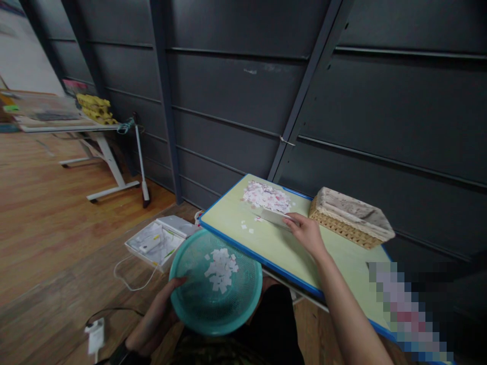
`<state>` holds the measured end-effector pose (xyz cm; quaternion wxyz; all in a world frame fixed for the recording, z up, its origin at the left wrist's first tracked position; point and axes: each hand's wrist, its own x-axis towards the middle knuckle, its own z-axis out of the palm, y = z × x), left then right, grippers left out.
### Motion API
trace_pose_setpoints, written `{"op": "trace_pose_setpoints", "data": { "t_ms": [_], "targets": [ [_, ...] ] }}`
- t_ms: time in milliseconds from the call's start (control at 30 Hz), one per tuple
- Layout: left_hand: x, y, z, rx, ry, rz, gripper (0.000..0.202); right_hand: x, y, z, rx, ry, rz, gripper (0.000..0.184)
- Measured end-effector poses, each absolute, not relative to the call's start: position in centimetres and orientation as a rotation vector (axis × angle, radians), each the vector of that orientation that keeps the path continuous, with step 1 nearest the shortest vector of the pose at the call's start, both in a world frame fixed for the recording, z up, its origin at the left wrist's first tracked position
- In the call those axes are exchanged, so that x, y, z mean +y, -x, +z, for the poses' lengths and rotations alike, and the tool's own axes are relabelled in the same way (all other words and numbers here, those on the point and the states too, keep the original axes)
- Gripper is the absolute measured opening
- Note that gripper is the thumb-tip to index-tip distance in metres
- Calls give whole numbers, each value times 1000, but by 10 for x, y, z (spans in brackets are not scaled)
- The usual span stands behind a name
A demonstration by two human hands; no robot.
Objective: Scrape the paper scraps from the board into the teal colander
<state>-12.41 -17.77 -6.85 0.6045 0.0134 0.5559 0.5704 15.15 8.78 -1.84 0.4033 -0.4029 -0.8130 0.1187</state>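
My left hand (167, 296) grips the near rim of a round teal mesh basket (243, 299), held just below the table's edge; small white paper squares (220, 268) lie in it. My right hand (307, 234) rests on the pale green table (274, 248) with its fingers closed on a flat white card (274, 217). The card's far end touches a heap of small white and pink paper bits (267, 196) near the table's far corner. A few loose bits (246, 226) lie to the left of the card.
A lined wicker basket (352, 217) stands at the table's back right by the dark panelled wall. On the wooden floor lie an open white box (160, 241), a cable and a white plug (95, 334). Another table (57, 119) stands far left.
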Motion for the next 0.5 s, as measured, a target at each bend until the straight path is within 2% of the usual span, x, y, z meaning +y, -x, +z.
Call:
{"op": "trace_pose_setpoints", "data": {
  "t_ms": [267, 500],
  "targets": [
    [-177, 122, -72, 1257, -18, 1284, 73, 81, -149, -17, -2065, 1006, 243, 36],
    [-176, 121, -76, 1236, -5, 1274, 73, 74, -156, -14, -2067, 1175, -21, 36]
  ]
}}
